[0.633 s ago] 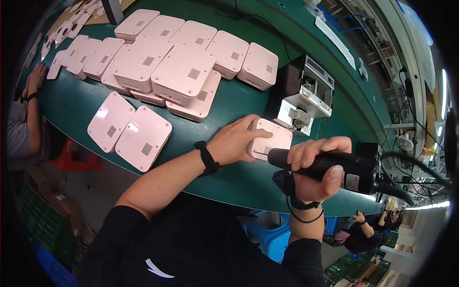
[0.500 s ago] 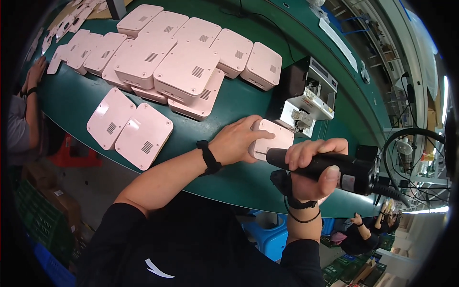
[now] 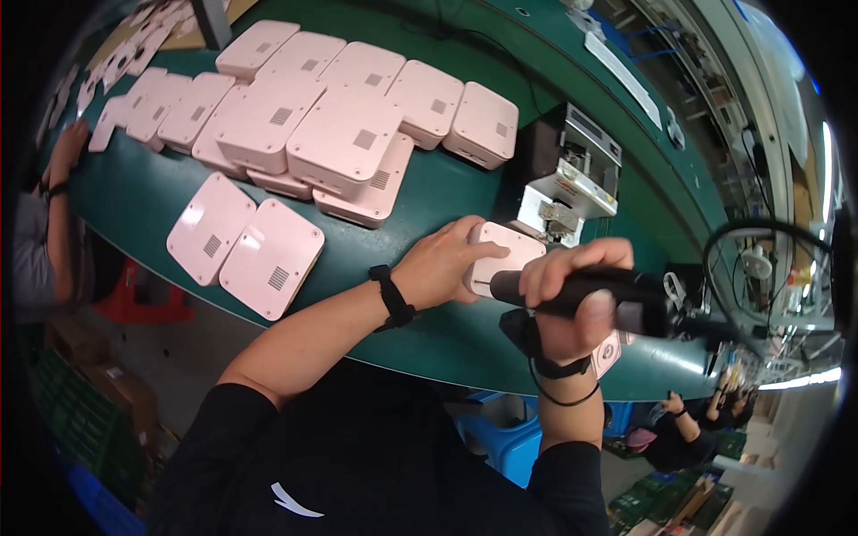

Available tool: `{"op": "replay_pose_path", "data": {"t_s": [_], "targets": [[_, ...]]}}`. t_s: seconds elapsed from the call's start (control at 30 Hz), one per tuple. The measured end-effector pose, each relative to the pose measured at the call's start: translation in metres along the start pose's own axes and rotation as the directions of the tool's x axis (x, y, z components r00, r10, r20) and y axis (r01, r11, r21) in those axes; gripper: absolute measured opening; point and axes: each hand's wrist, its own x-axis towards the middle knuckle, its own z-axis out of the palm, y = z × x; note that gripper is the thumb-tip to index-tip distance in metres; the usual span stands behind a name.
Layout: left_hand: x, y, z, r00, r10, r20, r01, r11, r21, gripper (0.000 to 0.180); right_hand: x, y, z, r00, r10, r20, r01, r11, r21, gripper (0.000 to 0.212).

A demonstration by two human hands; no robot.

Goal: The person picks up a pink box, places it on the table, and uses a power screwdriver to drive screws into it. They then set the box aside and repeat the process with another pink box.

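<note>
My left hand [image 3: 438, 266] is closed round the side of a small white square housing [image 3: 508, 239], its thumb or finger lying over the top face. The housing rests on the green workbench. In my right hand [image 3: 572, 323] is a black electric screwdriver [image 3: 506, 286], gripped round its body and lying nearly level. Its thin bit points at the near left corner of the housing; whether it sits in a screw cannot be told. A black screw feeder [image 3: 547, 159] with a metal front tray stands just beyond the housing.
White housings [image 3: 344, 134] are stacked at the far left and middle, with two flat white covers [image 3: 273, 259] nearer me. A cable hangs behind the screwdriver at the right. Another person's arm [image 3: 61, 196] reaches the bench's left end. A blue stool [image 3: 505, 442] stands below the bench edge.
The screwdriver's rear end has swung slightly up and is blurred, and my right hand has shifted a little up and left. My left hand keeps its hold on the housing.
</note>
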Motion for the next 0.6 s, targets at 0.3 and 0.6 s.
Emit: {"op": "replay_pose_path", "data": {"t_s": [0.3, 0.6], "targets": [[0.011, 0.034, 0.017, 0.789, -0.333, 0.517, 0.600, 0.600, -0.529, 0.066, -0.043, -0.123, -0.081, 0.840, -0.318, -0.439, 0.418, 0.896, 0.151, 0.045], [0.096, 0.074, 0.114, 0.449, -0.291, 0.845, 0.891, 0.071, -0.448, 0.081, -0.140, -0.143, -0.114, 0.678, -0.348, -0.648, 0.420, 0.906, -0.047, 0.046]]}}
